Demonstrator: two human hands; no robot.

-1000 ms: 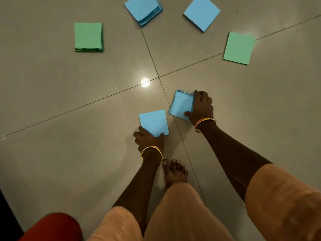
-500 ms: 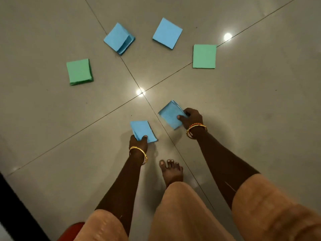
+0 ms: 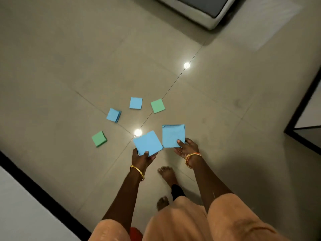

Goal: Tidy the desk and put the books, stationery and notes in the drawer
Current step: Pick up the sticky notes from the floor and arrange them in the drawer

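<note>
My left hand (image 3: 141,158) holds a blue pad of notes (image 3: 147,143) by its near edge, raised above the tiled floor. My right hand (image 3: 187,147) pinches a second blue pad (image 3: 172,135) at its lower right corner, held level beside the first. On the floor beyond lie two more blue pads (image 3: 114,115) (image 3: 136,103) and two green pads (image 3: 99,138) (image 3: 157,105).
A white bed frame with a dark mattress (image 3: 199,9) stands at the far top. A black-edged white surface (image 3: 20,206) runs along the lower left. Another black-framed piece (image 3: 305,122) sits at the right. My bare feet (image 3: 167,174) stand on the floor below my hands.
Both hands have lifted their blue pads off the floor and I have stood up, so the remaining pads look smaller and farther away.
</note>
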